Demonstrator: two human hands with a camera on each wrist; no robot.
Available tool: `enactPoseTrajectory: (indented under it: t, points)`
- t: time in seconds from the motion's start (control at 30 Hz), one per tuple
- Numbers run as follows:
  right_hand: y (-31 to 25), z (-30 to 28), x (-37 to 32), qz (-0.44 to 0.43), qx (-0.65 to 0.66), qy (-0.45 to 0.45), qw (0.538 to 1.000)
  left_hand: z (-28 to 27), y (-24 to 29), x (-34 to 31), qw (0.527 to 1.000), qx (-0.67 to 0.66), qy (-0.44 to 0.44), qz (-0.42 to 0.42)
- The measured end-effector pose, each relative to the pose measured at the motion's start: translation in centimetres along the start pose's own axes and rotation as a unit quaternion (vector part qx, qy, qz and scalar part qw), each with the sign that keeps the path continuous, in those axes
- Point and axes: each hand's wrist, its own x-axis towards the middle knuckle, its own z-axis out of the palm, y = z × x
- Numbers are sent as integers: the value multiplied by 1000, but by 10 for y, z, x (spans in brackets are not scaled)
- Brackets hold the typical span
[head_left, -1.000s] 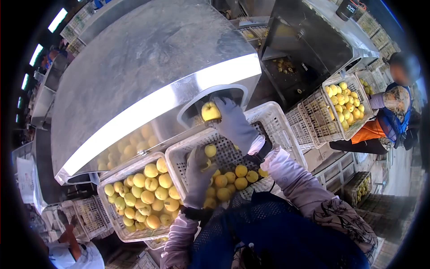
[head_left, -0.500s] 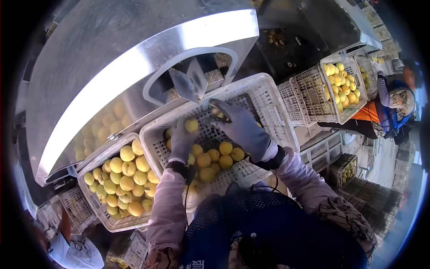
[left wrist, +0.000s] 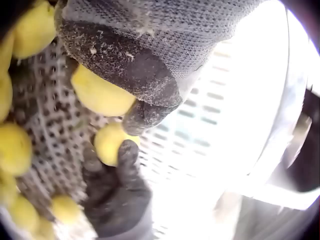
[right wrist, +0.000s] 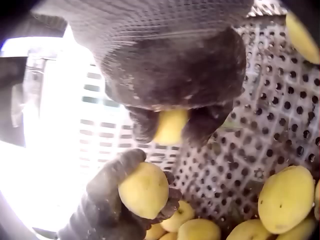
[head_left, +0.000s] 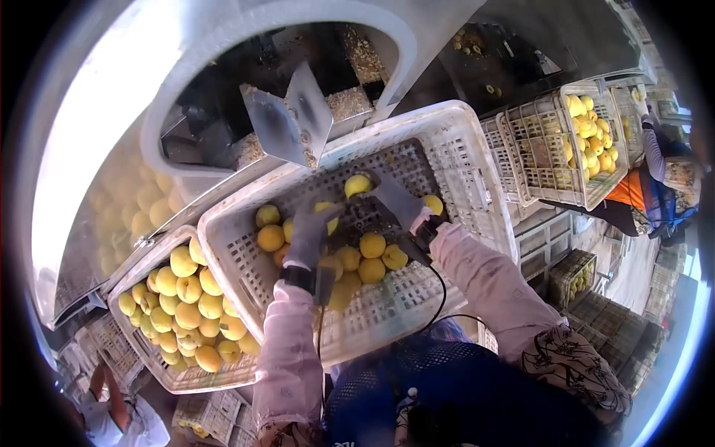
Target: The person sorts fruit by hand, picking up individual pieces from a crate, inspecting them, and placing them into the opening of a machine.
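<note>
Both hands wear grey gloves and are inside a white plastic crate [head_left: 439,119] with several yellow peaches in it. My left hand [head_left: 307,232] grips a yellow peach [right wrist: 144,190], its fingers curled round the fruit. Just to the right, my right hand [head_left: 396,200] pinches another peach [head_left: 357,185] between thumb and fingers, over the perforated crate bottom. In the left wrist view the two held peaches are close together. Loose peaches [head_left: 372,246] lie below and between the hands.
Beyond the crate stands a metal machine with an arched opening [head_left: 406,45] and angled metal plates [head_left: 298,119]. A full peach crate [head_left: 123,328] sits at left. Stacked crates [head_left: 536,149] and another person [head_left: 659,186] are at right.
My right hand has come down from the machine's opening into the crate and now holds a peach there. The left hand has taken up a peach. The view has shifted closer to the machine.
</note>
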Motion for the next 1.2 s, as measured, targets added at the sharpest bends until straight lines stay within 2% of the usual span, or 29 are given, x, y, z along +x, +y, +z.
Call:
enactPoseTrajectory:
  t: [0.03, 0.07, 0.1, 0.17, 0.2, 0.23, 0.27, 0.3, 0.33, 0.37, 0.43, 0.5, 0.57, 0.6, 0.7, 0.73, 0.77, 0.83, 0.9, 1.0, 1.03, 1.07, 1.1, 1.17, 1.2]
  points:
    - [-27, -7, -11, 6, 175, -98, 980, -2, -4, -17, 980, -163, -40, 105]
    - [-53, -17, -32, -73, 128, -127, 981, -4, -7, -32, 922, -318, -82, 207]
    - [-77, -19, -53, -79, 124, -126, 981, -10, 3, -46, 920, -319, -80, 214]
    - [-107, -20, -88, -60, 307, -192, 930, -31, 30, -81, 955, -165, -150, 198]
    - [-119, -20, -96, -165, 64, -141, 974, -37, 40, -102, 947, -215, -195, 134]
    - [-131, -22, -106, -173, 63, -139, 973, -43, 60, -118, 948, -211, -192, 141]
    - [-142, -25, -117, -210, -75, -88, 971, -47, 81, -134, 927, -287, -184, 154]
    - [-149, -28, -127, -241, -210, -32, 947, -49, 97, -145, 900, -361, -177, 168]
    - [-151, -25, -130, -280, -226, 9, 933, -49, 107, -151, 857, -454, -153, 187]
    - [-156, -23, -139, -288, -227, 17, 930, -53, 114, -158, 858, -449, -155, 196]
    - [-199, -16, -171, -240, -61, 9, 969, -61, 128, -174, 832, -532, -99, 124]
    - [-216, -10, -186, -277, -117, 50, 952, -68, 139, -181, 847, -499, -76, 169]
    - [-229, 4, -189, -240, -110, 126, 956, -75, 137, -181, 865, -466, -54, 180]
    - [-235, 6, -186, -262, -106, 139, 949, -76, 146, -185, 852, -487, -45, 185]
    - [-254, 10, -182, -284, -66, 161, 943, -92, 170, -197, 860, -463, -8, 216]
    - [-258, 10, -177, -285, 7, 140, 948, -96, 172, -196, 859, -461, -7, 222]
    - [-263, 8, -174, -291, 7, 141, 946, -101, 173, -195, 867, -442, -5, 228]
    - [-270, 5, -168, -297, 79, 81, 948, -107, 172, -190, 874, -424, -1, 237]
    - [-275, 8, -164, -303, 79, 76, 947, -110, 168, -188, 877, -402, 17, 264]
    - [-278, 9, -148, -351, 29, 105, 930, -112, 171, -191, 890, -397, 43, 220]
    - [-277, 7, -133, -381, -86, 182, 902, -110, 168, -188, 890, -397, 43, 221]
    - [-275, 4, -117, -404, -200, 256, 855, -107, 161, -186, 876, -426, 39, 222]
    - [-274, 2, -103, -404, -201, 256, 855, -105, 153, -184, 862, -455, 34, 222]
    - [-270, 1, -78, -302, -273, 265, 874, -102, 133, -188, 871, -449, 36, 196]
    - [-264, 5, -67, -334, -248, 277, 866, -100, 122, -193, 865, -470, 34, 173]
